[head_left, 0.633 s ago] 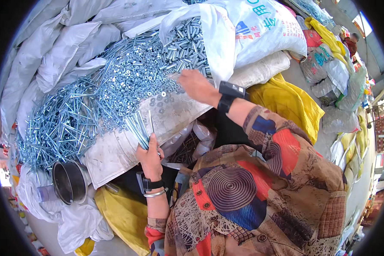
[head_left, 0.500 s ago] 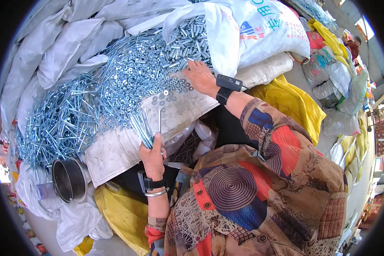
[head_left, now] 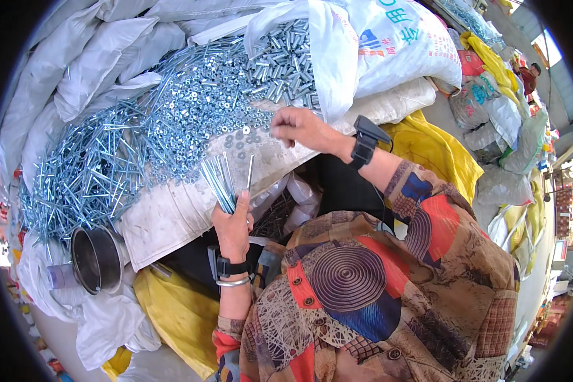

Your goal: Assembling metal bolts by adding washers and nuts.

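Observation:
My left hand is closed round a bundle of thin metal rods, which stand up from the fist. One single rod sticks up apart from them, by the thumb. My right hand hovers at the near side of the washers, its fingers curled and pinched together; whatever is between them, if anything, is hidden. Just beyond it lie a heap of short metal sleeves and a heap of nuts. A tangle of long metal rods spreads out to the left.
A pale cloth-covered bolster runs along the near side of the heaps. A dark round pan stands at the left. White sacks surround the heaps, and yellow sacks lie right and lower left. A person is far off at right.
My right hand has drawn back toward me from the edge of the sleeve heap, its fingers curling in. The single rod in my left hand has tilted and shifted slightly right.

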Tool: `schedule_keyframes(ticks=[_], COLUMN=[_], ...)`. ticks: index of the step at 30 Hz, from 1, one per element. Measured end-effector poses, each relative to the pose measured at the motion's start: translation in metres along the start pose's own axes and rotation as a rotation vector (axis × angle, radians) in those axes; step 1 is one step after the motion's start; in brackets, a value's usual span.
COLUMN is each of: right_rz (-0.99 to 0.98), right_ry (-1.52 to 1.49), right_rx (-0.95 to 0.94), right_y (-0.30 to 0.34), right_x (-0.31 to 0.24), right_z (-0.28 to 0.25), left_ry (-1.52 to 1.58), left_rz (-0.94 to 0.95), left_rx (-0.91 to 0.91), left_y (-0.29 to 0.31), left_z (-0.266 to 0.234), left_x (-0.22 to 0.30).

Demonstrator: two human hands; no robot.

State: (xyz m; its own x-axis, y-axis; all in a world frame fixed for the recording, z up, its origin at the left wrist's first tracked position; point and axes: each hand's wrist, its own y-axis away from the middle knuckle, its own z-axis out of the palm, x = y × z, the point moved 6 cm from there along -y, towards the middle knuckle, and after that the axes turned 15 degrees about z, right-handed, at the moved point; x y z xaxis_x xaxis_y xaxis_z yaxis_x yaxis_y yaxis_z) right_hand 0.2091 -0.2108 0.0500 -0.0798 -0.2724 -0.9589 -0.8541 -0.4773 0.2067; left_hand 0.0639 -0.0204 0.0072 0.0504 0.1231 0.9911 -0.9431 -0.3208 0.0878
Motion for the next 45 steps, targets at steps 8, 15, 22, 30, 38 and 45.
schedule_keyframes(ticks=[8, 15, 22, 30, 38, 45], right_rz=[0.023, 0.019, 0.088, 0.19, 0.078, -0.509], right_ry=[-0.07, -0.132, 0.105, 0.322, -0.044, 0.56], right_rx=[-0.119, -0.048, -0.072, -0.063, -0.085, 0.203], right_y=[0.038, 0.056, 0.081, 0.12, 0.096, 0.008], right_x=[-0.011, -0.014, -0.027, -0.044, -0.017, -0.013], right_z=[0.032, 0.022, 0.017, 0.005, 0.046, 0.063], left_ry=[-0.039, -0.177, -0.334, -0.188, -0.192, 0.098], left_rz=[0.064, 0.147, 0.256, 0.274, 0.112, 0.007], left_rx=[-0.092, -0.124, -0.186, -0.318, -0.24, 0.138], left_y=[0.012, 0.02, 0.025, 0.04, 0.041, 0.028], left_z=[0.014, 0.013, 0.026, 0.063, 0.037, -0.036], left_x=[0.013, 0.015, 0.014, 0.009, 0.005, 0.007])
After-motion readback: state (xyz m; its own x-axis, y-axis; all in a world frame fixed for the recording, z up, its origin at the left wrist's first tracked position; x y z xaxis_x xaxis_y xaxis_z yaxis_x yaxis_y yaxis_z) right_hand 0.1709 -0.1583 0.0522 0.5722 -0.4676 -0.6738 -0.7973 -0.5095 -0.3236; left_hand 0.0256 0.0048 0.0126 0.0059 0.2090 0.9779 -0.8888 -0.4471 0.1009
